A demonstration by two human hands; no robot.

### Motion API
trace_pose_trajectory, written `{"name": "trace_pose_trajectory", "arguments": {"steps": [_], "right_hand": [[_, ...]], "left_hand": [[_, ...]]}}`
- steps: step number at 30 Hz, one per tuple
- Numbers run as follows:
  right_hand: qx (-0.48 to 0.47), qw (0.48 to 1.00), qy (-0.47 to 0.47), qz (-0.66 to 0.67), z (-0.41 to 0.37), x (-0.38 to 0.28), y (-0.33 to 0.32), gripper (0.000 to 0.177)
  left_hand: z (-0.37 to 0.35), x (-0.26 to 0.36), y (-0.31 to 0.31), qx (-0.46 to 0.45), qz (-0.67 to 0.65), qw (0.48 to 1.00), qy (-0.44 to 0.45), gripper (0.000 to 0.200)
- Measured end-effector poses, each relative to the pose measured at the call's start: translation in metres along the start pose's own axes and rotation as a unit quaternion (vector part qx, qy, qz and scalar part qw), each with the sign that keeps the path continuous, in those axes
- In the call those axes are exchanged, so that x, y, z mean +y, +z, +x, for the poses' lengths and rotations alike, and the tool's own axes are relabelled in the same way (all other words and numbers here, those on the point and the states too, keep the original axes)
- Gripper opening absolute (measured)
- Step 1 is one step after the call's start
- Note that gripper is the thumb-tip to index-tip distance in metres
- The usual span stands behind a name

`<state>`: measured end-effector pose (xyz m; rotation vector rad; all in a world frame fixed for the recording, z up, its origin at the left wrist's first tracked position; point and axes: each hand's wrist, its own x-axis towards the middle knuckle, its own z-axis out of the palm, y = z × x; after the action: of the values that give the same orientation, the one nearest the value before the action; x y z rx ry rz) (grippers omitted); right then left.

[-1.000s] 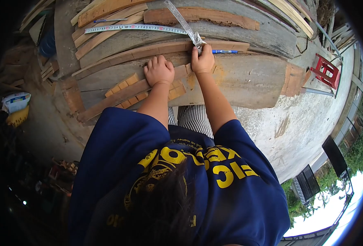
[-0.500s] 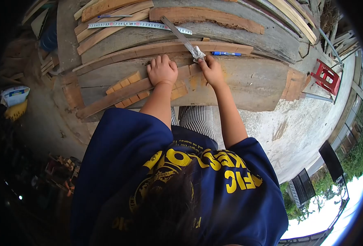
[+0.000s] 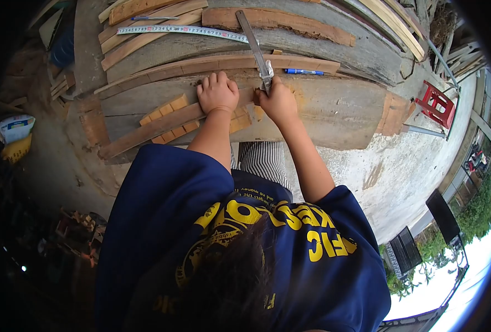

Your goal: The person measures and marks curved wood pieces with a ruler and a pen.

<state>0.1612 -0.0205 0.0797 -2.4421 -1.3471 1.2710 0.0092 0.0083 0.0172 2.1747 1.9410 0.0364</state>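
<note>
My left hand is closed over a narrow wooden strip, pressing it down at an angle across notched, light wooden pieces. In my right hand is a long, narrow saw blade with white wrapping near the grip. The fist is beside the strip's right end, and the blade points away from me. Behind the hands lies a long curved strip with cross lines marked on it. A blue marker lies just right of the blade.
A weathered plank forms the work surface. Toward the back lie a measuring tape, a pen and a rough-edged board. A red stool stands to the right. Bags sit on the floor at left.
My right hand has moved down and slightly left, drawing the saw blade toward me, and the blade has turned more upright. My left hand stays on the strip.
</note>
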Motion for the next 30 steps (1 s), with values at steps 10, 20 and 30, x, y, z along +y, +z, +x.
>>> {"name": "trace_pose_trajectory", "arguments": {"steps": [10, 20, 30], "right_hand": [[0.112, 0.95, -0.022, 0.289, -0.037, 0.037, -0.004, 0.031], [0.266, 0.903, 0.03, 0.337, -0.048, 0.093, -0.009, 0.022], [0.259, 0.854, 0.052, 0.448, -0.082, 0.099, -0.009, 0.026]], "left_hand": [[0.0, 0.001, -0.002, -0.013, -0.004, 1.0, -0.007, 0.017], [0.0, 0.001, -0.001, -0.014, 0.001, 1.0, -0.003, 0.019], [-0.001, 0.002, 0.0, -0.017, 0.01, 1.0, -0.014, 0.024]]}}
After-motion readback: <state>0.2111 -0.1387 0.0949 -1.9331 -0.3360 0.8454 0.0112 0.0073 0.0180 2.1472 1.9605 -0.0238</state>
